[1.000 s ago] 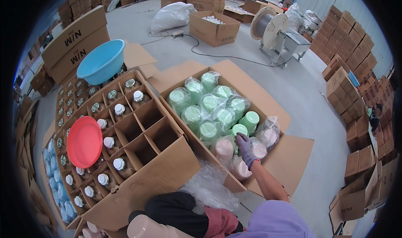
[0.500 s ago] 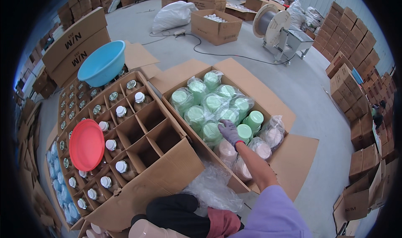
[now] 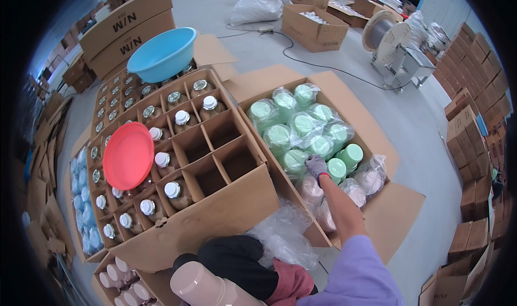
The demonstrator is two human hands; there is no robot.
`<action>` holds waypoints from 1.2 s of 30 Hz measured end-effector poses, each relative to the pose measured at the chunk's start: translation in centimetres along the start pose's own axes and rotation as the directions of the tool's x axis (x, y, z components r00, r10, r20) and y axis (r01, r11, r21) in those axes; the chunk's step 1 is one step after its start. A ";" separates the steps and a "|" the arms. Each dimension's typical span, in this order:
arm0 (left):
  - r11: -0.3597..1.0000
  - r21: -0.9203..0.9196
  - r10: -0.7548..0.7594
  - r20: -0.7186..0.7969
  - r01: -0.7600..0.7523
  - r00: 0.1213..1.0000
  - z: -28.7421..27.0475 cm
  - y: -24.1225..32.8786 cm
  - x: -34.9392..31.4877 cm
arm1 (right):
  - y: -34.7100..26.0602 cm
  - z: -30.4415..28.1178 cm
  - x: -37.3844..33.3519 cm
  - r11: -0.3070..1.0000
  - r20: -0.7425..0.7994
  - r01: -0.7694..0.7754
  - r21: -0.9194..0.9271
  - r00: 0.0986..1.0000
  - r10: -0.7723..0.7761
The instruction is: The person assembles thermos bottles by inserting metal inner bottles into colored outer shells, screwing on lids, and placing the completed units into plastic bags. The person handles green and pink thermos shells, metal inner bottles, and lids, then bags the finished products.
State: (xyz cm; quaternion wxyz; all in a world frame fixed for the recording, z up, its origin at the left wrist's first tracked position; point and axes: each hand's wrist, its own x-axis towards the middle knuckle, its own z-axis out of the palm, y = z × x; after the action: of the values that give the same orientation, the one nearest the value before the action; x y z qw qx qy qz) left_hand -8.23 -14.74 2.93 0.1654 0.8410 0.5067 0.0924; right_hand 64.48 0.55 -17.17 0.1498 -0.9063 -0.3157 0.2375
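My right hand (image 3: 316,167), in a grey glove with a red cuff, reaches into an open carton (image 3: 274,179) of plastic-wrapped cups. Its fingers are curled at the edge of a bagged green cup (image 3: 294,161); what they grip is hidden. Just to its right stand a bare green cup (image 3: 337,169) and another bare green cup (image 3: 353,153). Bagged pink cups (image 3: 311,192) lie under and beside my wrist. Close to me at the lower edge, a large pale pink cup (image 3: 196,283) lies tilted; nothing visible shows what supports it. My left hand is out of view.
A divided carton (image 3: 215,209) of white-capped glass bottles stands left, with a red basin (image 3: 128,156) and blue basin (image 3: 161,55) on top. Crumpled clear plastic (image 3: 285,236) lies between the cartons. A black cable (image 3: 323,66) crosses the floor near a reel machine (image 3: 388,34).
My right hand's fingers have curled in from a spread position at the bagged green cup. The whole view has shifted, and more of the pink cup by my lap shows.
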 end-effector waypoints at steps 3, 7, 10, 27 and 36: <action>0.809 -0.471 -0.356 0.085 0.353 0.931 -3.2 3.0 0.9 | -6.1 -3.4 -4.3 0.977 -0.084 0.210 0.042 0.975 -0.206; 0.427 -0.799 -0.591 0.109 0.425 0.799 -5.1 2.7 5.6 | -9.7 -9.9 -9.5 0.528 -0.092 0.314 0.789 0.910 -0.404; 0.584 -0.792 -0.478 -0.161 0.175 0.863 -6.4 4.2 11.7 | -19.6 -16.8 -17.7 0.226 0.102 0.045 0.973 0.795 -0.599; 0.186 -0.973 -0.126 -0.161 -0.136 0.979 -2.4 9.1 28.1 | -44.4 -13.6 -27.1 -0.100 -0.144 0.104 0.990 0.729 -0.670; 0.063 -0.949 -0.347 -0.311 -0.309 0.885 0.2 3.0 24.5 | -27.6 -0.8 -28.9 0.477 -0.168 0.863 0.167 0.502 -0.848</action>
State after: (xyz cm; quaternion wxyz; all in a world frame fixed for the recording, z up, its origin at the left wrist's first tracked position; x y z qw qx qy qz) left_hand 5.85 5.58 3.62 0.5693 0.4369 0.3369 0.6096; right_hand 31.21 2.68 4.80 0.3612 -0.6113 -0.6906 0.1373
